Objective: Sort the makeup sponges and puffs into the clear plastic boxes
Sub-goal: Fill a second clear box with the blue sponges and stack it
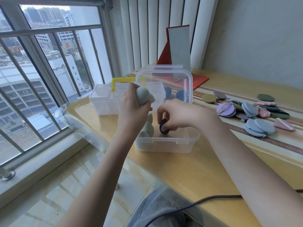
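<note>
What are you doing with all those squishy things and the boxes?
A person is sorting makeup sponges into an open clear box on the table. The left hand grips a pale green sponge above the box, while the right hand pinches a dark sponge down inside it. A few green sponges already stand in the box. A pile of flat puffs waits on the right, and a second box with a yellow handle sits behind.

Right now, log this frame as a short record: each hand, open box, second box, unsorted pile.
left hand: grips grey-green sponge above the open box
right hand: pinches dark sponge inside open box
open box: lid up, grey-green sponges at left
handled box: behind, lid shut
puffs: loose pile on table, right
</note>
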Tool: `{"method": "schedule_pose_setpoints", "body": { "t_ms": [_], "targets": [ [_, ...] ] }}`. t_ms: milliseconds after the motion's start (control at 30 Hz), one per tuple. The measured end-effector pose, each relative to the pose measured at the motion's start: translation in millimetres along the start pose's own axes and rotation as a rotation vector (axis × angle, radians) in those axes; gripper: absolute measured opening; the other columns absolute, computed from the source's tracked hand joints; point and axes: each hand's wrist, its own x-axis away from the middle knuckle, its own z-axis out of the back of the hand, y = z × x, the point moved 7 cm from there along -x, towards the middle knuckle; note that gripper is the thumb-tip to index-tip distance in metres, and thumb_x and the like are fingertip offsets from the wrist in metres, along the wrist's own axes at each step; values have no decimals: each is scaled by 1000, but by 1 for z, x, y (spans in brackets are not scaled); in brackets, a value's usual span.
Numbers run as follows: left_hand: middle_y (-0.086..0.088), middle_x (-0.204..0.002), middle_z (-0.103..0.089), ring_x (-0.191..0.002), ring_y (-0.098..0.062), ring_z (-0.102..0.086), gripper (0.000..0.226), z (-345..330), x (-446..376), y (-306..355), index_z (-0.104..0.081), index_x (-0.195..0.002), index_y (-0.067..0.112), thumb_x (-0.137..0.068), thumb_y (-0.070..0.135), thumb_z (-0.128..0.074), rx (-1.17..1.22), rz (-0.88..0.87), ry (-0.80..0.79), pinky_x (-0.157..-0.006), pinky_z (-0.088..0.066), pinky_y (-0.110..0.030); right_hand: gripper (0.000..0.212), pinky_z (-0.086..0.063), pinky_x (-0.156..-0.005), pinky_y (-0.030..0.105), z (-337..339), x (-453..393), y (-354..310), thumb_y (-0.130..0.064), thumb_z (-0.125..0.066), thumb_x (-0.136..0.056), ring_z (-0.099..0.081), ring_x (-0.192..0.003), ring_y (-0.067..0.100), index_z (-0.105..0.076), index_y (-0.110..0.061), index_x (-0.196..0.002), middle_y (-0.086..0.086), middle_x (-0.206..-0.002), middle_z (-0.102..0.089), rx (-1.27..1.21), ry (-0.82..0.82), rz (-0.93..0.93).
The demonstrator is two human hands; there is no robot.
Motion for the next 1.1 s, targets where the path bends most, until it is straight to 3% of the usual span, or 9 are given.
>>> {"method": "schedule_pose_setpoints", "body": {
  "t_ms": [100, 367, 567, 700, 800, 900, 1100],
  "targets": [
    [-4, -93, -52, -86, -33, -63, 27, 6, -1, -4, -39, -91, 20, -81, 5, -58, 1, -2, 82, -60, -58, -35, 14, -61, -65, 31, 5, -2, -5, -14, -73, -82, -69, -66, 11, -65, -18, -93, 1, -83, -66, -44, 107, 27],
    [7, -87, -54, -84, -31, -63, 28, 5, 0, -4, -38, -89, 28, -78, 14, -60, -18, 11, 68, -66, -56, -48, 24, -55, -73, 47, -2, -10, -7, -6, -62, -79, -60, -78, 20, -53, -24, -92, -3, -87, -60, 33, 252, 18],
    [11, -84, -54, -82, -27, -64, 26, 5, 2, -2, -40, -90, 22, -79, 13, -63, -45, 21, 49, -68, -55, -50, 23, -54, -72, 46, -3, -10, -12, -1, -57, -79, -58, -79, 29, -46, -17, -92, 7, -90, -58, 172, 290, 33],
    [2, -87, -58, -81, -26, -65, 26, -1, 2, 0, -42, -93, 17, -78, 17, -64, -85, 47, -16, -69, -53, -48, 16, -51, -63, 37, 5, -10, -4, -14, -66, -85, -59, -76, 27, -50, -15, -90, 8, -89, -59, 172, 369, -41],
    [-2, -93, -60, -85, -28, -60, 29, -6, 2, 2, -42, -96, 16, -80, 21, -65, -188, 19, -84, -73, -50, -43, 15, -60, -62, 38, 0, -13, 6, -10, -74, -81, -69, -65, 23, -60, -9, -87, 9, -85, -66, -130, 296, -71],
    [-6, -97, -58, -86, -32, -58, 30, -11, 1, 3, -41, -100, 14, -82, 21, -63, -212, 11, -149, -75, -50, -47, 13, -61, -60, 31, -1, -11, 11, -3, -74, -80, -71, -59, 16, -63, -10, -84, 11, -81, -70, -345, 244, -67],
    [-5, -99, -56, -91, -34, -54, 28, -14, 2, 6, -40, -105, 12, -83, 14, -58, -251, 5, -218, -84, -47, -50, 10, -61, -68, 30, -5, -10, 17, -1, -64, -88, -74, -72, 20, -69, -8, -93, 14, -87, -73, -545, 142, -97]
  ]
}}
